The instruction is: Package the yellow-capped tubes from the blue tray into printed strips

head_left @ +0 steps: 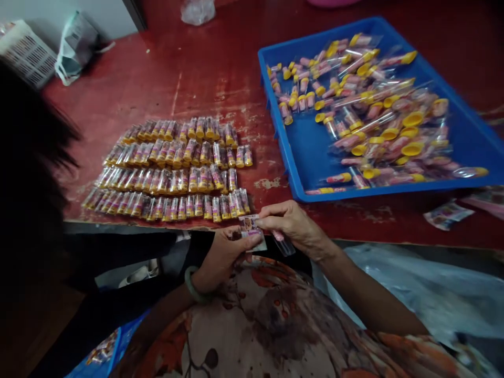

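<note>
Just past the table's front edge, my left hand (230, 249), with a pale green bangle on the wrist, pinches a small printed label sheet (250, 224). My right hand (297, 228) has its thumb and forefinger on the same sheet's right side. A clear tube with pink contents (284, 244) hangs under the right fingers, held in that hand. To the left on the red table (157, 84), several rows of small labelled tubes with yellow bases (169, 178) stand close together. At the right, a blue tray (281, 142) holds a loose pile of yellow-capped tubes (354, 94).
A white basket (29, 52) and a plastic bag (74, 47) are at the back left. Clear plastic (198, 11) lies at the back. Printed wrappers (448, 214) lie at the right front edge. A person's dark hair (31, 131) fills the left side.
</note>
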The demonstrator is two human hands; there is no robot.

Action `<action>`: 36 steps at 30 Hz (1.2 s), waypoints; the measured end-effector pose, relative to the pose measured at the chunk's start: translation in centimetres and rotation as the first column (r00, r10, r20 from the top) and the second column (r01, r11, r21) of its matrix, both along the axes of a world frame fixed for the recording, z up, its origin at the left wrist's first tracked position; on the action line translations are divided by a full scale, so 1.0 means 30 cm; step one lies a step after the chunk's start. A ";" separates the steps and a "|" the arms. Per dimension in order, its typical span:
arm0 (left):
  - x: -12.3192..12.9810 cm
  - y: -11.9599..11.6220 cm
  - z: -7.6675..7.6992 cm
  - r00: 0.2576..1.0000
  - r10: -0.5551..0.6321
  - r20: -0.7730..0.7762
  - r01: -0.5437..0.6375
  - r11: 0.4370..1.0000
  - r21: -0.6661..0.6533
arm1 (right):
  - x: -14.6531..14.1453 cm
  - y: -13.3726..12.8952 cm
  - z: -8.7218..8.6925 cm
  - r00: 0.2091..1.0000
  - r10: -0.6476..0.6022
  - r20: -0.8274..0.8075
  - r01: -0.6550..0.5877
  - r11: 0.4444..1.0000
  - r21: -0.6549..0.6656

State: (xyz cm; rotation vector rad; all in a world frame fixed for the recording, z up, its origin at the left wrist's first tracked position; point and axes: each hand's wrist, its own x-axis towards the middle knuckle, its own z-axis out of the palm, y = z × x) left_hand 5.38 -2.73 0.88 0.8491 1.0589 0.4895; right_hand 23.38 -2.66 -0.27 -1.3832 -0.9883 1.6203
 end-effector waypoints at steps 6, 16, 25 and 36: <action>-0.029 0.050 0.022 0.993 0.117 -0.006 -0.117 0.989 -0.088 | -0.002 0.051 0.020 0.998 0.034 0.060 -0.036 0.999 0.021; -0.045 0.048 0.024 0.946 0.314 0.075 -0.303 0.944 -0.128 | 0.099 -0.044 0.053 0.977 -0.188 -0.102 0.201 0.971 0.132; -0.018 0.032 0.003 0.914 0.348 0.208 -0.307 0.929 -0.206 | -0.013 -0.172 0.011 0.976 -0.173 -0.134 0.217 0.842 0.494; 0.004 0.004 0.015 0.898 0.376 0.228 -0.342 0.923 -0.176 | -0.112 -0.220 -0.074 0.797 -0.577 0.177 0.187 0.515 0.836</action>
